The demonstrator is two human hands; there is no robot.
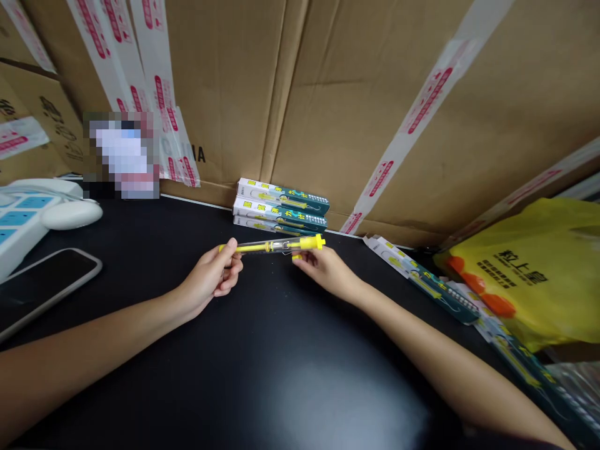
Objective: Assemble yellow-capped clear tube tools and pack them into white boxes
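Note:
A clear tubular spring scale [255, 247] with yellow inner parts and a yellow end is held level above the black table. My left hand [213, 275] is closed around its left end, thumb on top. Just under the yellow right end is my right hand [328, 269], its fingers pinched together. A small yellow piece [297, 257] shows at those fingertips; its full shape is hidden. Thin wire shows near the tube by the right fingers.
Printed spring scale boxes [281, 212] are stacked at the back against large taped cardboard [225, 94]. More such boxes [422, 278] lie at right beside a yellow plastic bag [553, 269]. A phone [47, 284] and white power strip [23, 219] are at left.

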